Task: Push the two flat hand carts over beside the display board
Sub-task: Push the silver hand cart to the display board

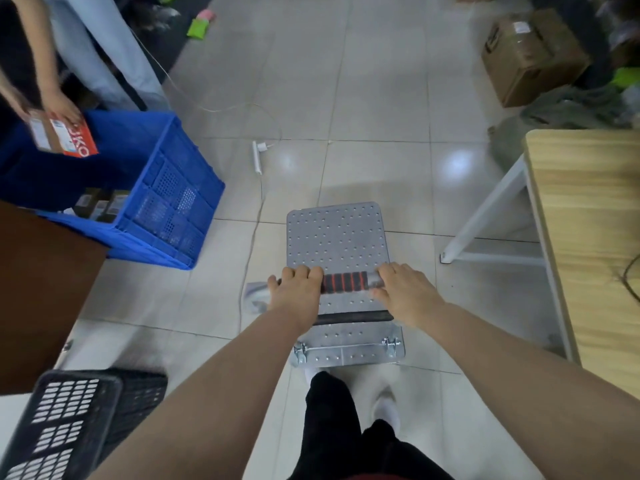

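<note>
One flat hand cart (335,237) with a grey perforated metal deck stands on the tiled floor straight ahead of me. Its handle bar (344,282) has a black and red striped grip. My left hand (297,292) is wrapped around the left end of the handle. My right hand (403,292) grips the right end. The deck carries nothing. A second cart and a display board are not in view.
A blue crate (166,188) sits at the left, where another person holds a small box (60,136). A power strip (258,156) and its cable lie on the floor ahead. A wooden table (588,220) stands right, a cardboard box (530,53) far right, a black basket (69,420) near left.
</note>
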Available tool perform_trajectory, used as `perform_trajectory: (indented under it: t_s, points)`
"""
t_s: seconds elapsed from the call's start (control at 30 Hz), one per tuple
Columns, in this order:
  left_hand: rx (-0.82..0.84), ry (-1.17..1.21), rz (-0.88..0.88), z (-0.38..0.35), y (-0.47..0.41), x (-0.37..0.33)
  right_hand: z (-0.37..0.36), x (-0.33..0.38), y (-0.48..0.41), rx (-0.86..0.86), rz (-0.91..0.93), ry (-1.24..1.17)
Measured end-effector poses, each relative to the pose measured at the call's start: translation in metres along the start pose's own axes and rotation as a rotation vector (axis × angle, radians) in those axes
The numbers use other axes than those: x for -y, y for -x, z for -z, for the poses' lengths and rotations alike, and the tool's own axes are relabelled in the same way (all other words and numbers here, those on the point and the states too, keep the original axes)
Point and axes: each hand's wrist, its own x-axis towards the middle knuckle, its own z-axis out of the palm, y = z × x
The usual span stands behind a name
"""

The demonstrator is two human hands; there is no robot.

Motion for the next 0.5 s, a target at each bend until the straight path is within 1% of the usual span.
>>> perform_trajectory:
  t_s: [0.13,0.3,0.5]
  points:
    - [-0.023,-0.059,-0.038,0.005,-0.024,0.02,0.002,0.006,-0.024,0.018,-0.028,-0.03]
    - [-0.034,-0.091,-0.086,0.026,-0.068,0.055,0.008,0.025,-0.06,-0.071,-0.034,-0.057]
    - [-0.065,-0.129,-0.111,0.045,-0.119,0.081,0.027,0.042,-0.106,-0.092,-0.087,-0.008]
